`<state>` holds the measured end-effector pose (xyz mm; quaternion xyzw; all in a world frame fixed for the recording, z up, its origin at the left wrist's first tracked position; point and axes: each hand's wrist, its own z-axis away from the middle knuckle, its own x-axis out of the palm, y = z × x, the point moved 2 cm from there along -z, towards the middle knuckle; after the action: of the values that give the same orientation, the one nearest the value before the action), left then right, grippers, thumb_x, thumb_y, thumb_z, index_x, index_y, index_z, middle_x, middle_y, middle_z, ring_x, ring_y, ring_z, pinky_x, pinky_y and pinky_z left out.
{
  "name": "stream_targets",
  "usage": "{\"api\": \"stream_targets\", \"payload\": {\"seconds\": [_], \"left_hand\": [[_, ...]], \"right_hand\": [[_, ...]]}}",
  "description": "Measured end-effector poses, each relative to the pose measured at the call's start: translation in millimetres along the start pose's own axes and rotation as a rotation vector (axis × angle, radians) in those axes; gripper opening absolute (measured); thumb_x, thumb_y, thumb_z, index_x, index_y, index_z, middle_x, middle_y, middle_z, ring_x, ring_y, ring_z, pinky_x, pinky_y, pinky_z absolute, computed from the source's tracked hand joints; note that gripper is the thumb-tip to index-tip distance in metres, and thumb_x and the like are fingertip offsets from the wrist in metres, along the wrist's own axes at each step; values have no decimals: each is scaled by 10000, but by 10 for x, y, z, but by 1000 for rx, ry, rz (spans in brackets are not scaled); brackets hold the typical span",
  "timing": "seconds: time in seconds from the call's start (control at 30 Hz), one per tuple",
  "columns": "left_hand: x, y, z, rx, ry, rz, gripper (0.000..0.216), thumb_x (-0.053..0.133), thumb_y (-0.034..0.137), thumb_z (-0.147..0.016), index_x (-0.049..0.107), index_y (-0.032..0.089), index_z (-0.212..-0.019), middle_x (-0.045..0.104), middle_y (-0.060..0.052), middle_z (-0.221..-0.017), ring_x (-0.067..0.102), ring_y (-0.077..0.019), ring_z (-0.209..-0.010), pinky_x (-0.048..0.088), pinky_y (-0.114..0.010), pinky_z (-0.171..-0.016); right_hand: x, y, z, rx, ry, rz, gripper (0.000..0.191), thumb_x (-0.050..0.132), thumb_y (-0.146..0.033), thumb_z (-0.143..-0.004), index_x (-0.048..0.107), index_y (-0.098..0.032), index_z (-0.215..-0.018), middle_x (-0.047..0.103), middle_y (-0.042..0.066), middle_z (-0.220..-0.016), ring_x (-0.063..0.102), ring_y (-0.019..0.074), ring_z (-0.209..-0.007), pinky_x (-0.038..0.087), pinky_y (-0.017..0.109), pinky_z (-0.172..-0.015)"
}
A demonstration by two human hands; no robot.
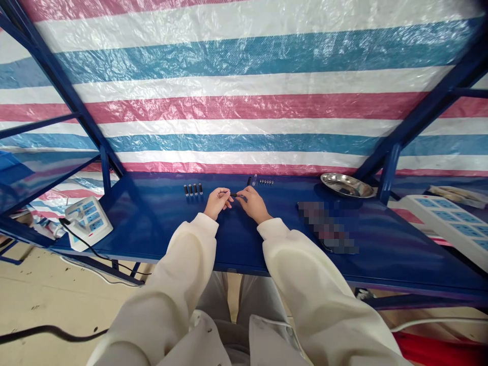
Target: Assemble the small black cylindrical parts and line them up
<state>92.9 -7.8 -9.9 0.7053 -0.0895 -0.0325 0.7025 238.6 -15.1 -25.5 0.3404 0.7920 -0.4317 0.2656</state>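
Over the middle of the blue table, my left hand [218, 202] and my right hand [252, 203] meet, both closed at the fingertips on a small black tube [234, 194]. The tube lies sideways between them, its ends partly hidden by fingers. To the left of my left hand, several short black cylinders with silvery lower ends [193, 189] form a row. Just beyond my right hand are one black cylinder [249, 181], a small clear piece [254, 179] and a row of several tiny silvery parts [266, 182].
A shiny oval metal dish [347, 186] sits at the back right of the blue table [152, 223]. Nearer lies a dark, pixelated flat object [326, 227]. White power strips [88, 222] flank both sides, with a black cable on the left. Blue frame posts and striped sheeting [244, 107] stand behind.
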Motion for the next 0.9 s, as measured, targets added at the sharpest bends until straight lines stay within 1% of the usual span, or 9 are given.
{"api": "stream_targets", "payload": {"seconds": [0.07,0.13,0.23,0.3,0.4,0.5,0.63,0.73,0.9], "left_hand": [[1,-3,0,69,-30,-37,179,579,241,-799,502,138,-924,599,31,-600,528,-68,-388,284,-172,-362],[-6,-13,-6,131,-27,-91,192,578,257,-794,503,143,-930,604,36,-614,524,-62,-383,315,-173,-378],[-34,-10,-21,219,40,-140,201,570,292,-795,508,146,-918,607,39,-629,507,-50,-369,372,-182,-407],[-60,4,-27,259,107,-145,204,562,305,-797,508,147,-915,604,42,-629,486,-44,-352,374,-183,-397],[-81,14,-32,263,151,-154,196,563,299,-794,510,145,-904,596,49,-612,463,-40,-334,367,-180,-378],[-59,0,-26,238,78,-189,176,574,268,-783,515,140,-888,592,50,-592,470,-46,-334,377,-180,-377],[0,-25,-3,230,-55,-240,146,575,231,-779,522,139,-880,578,55,-575,488,-52,-346,390,-179,-387],[20,-30,7,224,-77,-248,124,565,220,-787,522,139,-871,564,60,-561,489,-52,-348,393,-178,-395],[23,-19,7,214,-70,-212,102,551,232,-801,524,141,-840,519,74,-524,473,-48,-343,371,-171,-386]], "right_hand": [[-55,-28,3,-42,73,4,206,502,-243,-844,680,-211,-943,544,70,-897,547,194,-858,460,307,-751],[-95,-49,5,-70,116,19,225,488,-260,-854,688,-207,-943,537,81,-897,538,205,-870,458,324,-780],[-118,-47,6,-71,143,49,238,479,-277,-858,694,-200,-924,536,91,-894,532,217,-871,448,340,-800],[-115,-22,6,-40,153,40,239,471,-288,-862,686,-200,-914,546,86,-873,538,212,-839,450,333,-774],[-99,12,9,4,179,-51,251,443,-324,-875,653,-190,-904,571,71,-817,544,190,-752,452,311,-708],[-84,-10,12,-14,195,-193,258,427,-362,-879,611,-182,-897,602,70,-827,555,179,-727,452,303,-693],[-68,-87,15,-47,132,-347,244,440,-386,-867,581,-186,-878,624,70,-856,577,170,-739,458,297,-699],[-60,-109,13,-32,79,-410,244,449,-404,-855,565,-190,-861,629,59,-842,582,162,-733,457,295,-697],[-25,-80,1,19,11,-512,263,458,-431,-837,549,-185,-861,622,36,-793,574,149,-715,451,287,-685]]}}
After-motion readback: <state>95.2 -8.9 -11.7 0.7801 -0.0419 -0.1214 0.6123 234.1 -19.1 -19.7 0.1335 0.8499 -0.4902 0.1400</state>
